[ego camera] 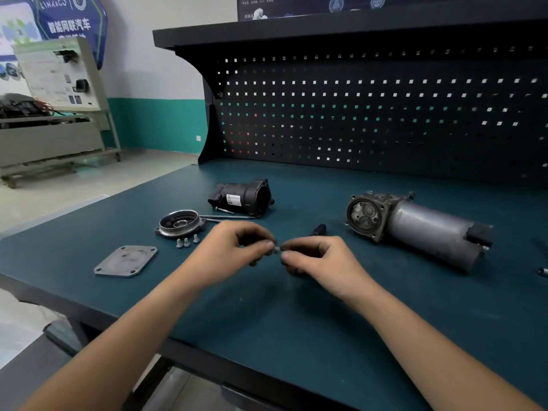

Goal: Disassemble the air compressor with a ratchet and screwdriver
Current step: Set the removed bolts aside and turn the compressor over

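Observation:
The grey compressor body (427, 226) lies on its side at the right of the bench, its open round end facing me. My left hand (237, 247) and my right hand (314, 258) meet over the middle of the bench, fingertips pinching a small metal piece (276, 249) between them. A black tool handle (318, 229) lies just behind my right hand. At the left lie a flat cover plate (126, 261), a round end cap (181, 223), three loose bolts (187, 241), a black housing (243, 195) and long bolts (228, 217).
A dark pegboard (370, 114) and shelf close off the back of the green bench top (296, 321). Small metal items (542, 271) lie at the far right edge. A training stand (56, 108) is on the floor to the left.

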### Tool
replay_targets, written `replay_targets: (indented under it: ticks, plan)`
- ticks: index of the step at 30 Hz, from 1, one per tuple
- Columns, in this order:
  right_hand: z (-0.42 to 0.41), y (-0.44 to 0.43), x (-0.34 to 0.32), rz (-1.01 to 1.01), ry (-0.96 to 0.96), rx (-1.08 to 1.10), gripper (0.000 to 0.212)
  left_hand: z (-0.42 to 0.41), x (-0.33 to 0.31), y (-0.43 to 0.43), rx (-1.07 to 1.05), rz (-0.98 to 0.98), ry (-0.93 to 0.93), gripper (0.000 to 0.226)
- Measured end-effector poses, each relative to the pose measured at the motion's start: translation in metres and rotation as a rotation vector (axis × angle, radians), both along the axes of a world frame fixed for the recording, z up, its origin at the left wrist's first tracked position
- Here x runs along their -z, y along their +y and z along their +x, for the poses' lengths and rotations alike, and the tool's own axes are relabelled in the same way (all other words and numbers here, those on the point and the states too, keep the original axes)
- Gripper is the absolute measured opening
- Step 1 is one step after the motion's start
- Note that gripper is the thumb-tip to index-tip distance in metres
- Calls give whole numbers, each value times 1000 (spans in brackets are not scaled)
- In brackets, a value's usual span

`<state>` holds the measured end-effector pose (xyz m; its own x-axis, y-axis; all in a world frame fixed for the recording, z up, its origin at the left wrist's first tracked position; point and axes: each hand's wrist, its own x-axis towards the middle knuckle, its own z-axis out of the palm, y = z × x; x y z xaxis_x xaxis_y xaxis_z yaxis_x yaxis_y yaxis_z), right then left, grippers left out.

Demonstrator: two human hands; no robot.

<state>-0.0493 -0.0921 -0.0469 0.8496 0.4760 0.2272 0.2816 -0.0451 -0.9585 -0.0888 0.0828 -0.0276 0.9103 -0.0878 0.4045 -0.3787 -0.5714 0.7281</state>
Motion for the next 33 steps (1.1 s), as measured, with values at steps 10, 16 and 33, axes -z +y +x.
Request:
replay_targets:
  ticks: [10,16,33]
  plan:
    - [7,-7,2,-228,-112,165,11,36,-23,103,-455,707,174,14]
    - [7,-8,1,-270,-106,171,11,43,-10,113,-390,888,257,11]
    - [10,-13,-2,-288,-144,169,9,51,-7,99,-384,834,70,14]
